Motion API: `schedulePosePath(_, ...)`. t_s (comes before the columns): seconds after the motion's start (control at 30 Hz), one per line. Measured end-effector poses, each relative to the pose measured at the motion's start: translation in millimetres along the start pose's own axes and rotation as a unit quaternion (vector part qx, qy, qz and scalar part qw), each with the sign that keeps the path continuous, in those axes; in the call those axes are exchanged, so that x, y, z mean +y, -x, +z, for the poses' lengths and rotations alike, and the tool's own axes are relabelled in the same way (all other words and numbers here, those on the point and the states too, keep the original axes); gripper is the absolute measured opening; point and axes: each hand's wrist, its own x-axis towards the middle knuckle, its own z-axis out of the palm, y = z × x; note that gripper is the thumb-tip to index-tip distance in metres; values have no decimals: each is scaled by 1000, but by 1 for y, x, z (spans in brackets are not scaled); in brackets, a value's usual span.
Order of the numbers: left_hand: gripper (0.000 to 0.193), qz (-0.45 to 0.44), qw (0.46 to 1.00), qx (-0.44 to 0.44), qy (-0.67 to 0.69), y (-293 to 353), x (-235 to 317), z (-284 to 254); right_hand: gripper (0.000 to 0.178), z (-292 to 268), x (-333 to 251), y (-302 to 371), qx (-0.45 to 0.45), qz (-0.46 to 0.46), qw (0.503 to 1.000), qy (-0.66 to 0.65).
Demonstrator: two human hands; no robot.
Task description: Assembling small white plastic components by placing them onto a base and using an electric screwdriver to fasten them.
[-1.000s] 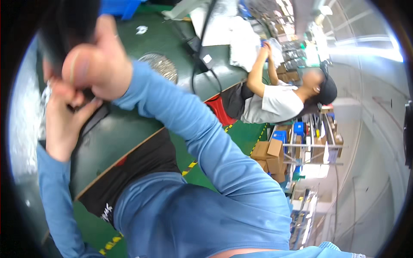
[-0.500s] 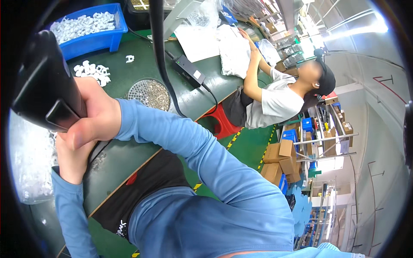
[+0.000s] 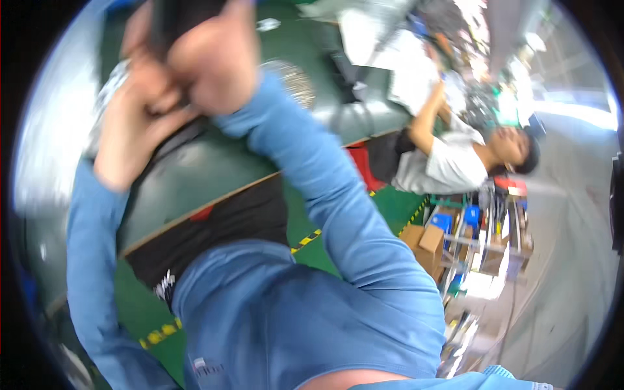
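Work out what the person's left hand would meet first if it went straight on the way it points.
Most likely the right hand, which holds a black object just beyond the left hand. Blur and unclear depth hide whether the two hands already touch.

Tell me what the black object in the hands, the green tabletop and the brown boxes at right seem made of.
Black object: perhaps plastic; its blurred dark surface leaves material and finish open.
Green tabletop: probably a smooth coated or rubbery sheet, semi-gloss, given its pale sheen.
Brown boxes: likely matte cardboard, from their plain, flat faces.
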Motion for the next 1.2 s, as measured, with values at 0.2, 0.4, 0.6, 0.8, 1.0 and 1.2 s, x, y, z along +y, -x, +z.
schedulePosePath(0.2,37,-52,999,11,-14,4,16,12,111,-3,0,-23,-172,-283,941,-68)
schedulePosePath(0.4,37,-69,997,15,14,-3,18,12,109,-8,-9,-29,-166,-307,937,-4)
schedulePosePath(0.6,36,-30,999,2,-36,-14,17,13,115,-27,-1,-39,-198,-330,923,-26)
schedulePosePath(0.8,35,5,999,32,-32,-16,12,15,113,-13,-16,-30,-208,-316,924,-49)
schedulePosePath(1.0,33,-78,997,-14,19,-17,15,10,78,-32,-19,-12,-132,-115,984,-26)
schedulePosePath(1.2,31,-63,998,11,-3,-12,20,4,87,-11,-3,-14,-26,-255,967,1)
